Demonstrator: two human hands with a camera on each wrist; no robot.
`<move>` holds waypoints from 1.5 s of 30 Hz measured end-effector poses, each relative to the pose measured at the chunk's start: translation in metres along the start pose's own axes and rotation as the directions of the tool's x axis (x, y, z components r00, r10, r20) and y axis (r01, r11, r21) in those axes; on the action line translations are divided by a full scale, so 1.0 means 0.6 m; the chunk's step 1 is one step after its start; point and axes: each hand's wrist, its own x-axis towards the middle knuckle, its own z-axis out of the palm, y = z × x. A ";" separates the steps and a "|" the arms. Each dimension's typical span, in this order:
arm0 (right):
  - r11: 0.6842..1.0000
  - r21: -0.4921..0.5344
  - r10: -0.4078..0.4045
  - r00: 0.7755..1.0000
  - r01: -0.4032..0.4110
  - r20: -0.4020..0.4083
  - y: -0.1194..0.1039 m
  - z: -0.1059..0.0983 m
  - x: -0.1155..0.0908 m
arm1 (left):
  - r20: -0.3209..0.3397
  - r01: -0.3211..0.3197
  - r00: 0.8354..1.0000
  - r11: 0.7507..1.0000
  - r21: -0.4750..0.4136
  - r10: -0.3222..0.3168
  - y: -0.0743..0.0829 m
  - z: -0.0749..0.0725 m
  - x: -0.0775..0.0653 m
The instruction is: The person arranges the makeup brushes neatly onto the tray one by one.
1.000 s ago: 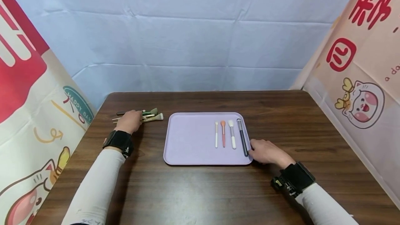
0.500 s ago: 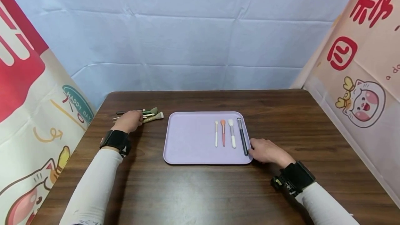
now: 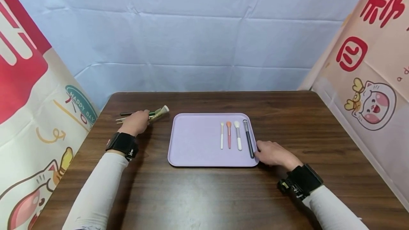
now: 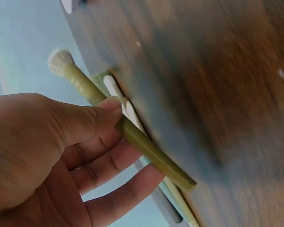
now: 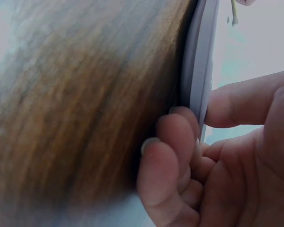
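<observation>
My left hand (image 3: 135,122) pinches an olive-green makeup brush (image 4: 154,155) between thumb and fingers, its pale bristles (image 4: 61,62) pointing away. Under it lie other makeup brushes, including a white-ended one (image 4: 114,89), partly hidden by the hand. At the lower right corner of a lilac tray (image 3: 195,141), my right hand (image 3: 274,154) grips the rim, thumb on the inner side and fingers outside and below. Toward the tray's right side, a slim white brush (image 3: 222,136), a pink brush (image 3: 229,136), a grey-and-white brush (image 3: 238,137) and a black brush (image 3: 249,141) lie in a row.
The tray rests on a dark wood-grain table (image 3: 198,194). Behind stands a pale blue cloth backdrop (image 3: 191,45), with printed cloths (image 3: 28,123) at the left and right sides. A dark brush handle (image 3: 127,113) sticks out left of the left hand.
My left hand has taken hold of the olive-green brush and lifted its bristle end off the pile, shifting slightly right. The right hand stays at the tray's corner.
</observation>
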 end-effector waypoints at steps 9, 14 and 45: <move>1.000 0.001 -0.004 1.000 0.004 -0.003 -0.001 -0.002 0.000 | -0.007 -0.007 1.000 1.000 -0.018 0.007 0.026 -0.008 0.004; 1.000 0.000 -0.011 1.000 0.011 -0.003 -0.001 -0.002 -0.001 | 0.013 -0.019 1.000 1.000 0.008 0.019 0.044 -0.012 0.003; 1.000 0.008 0.009 1.000 -0.009 0.007 0.000 0.000 0.000 | 0.045 -0.074 0.996 0.996 -0.039 0.076 0.138 -0.013 0.002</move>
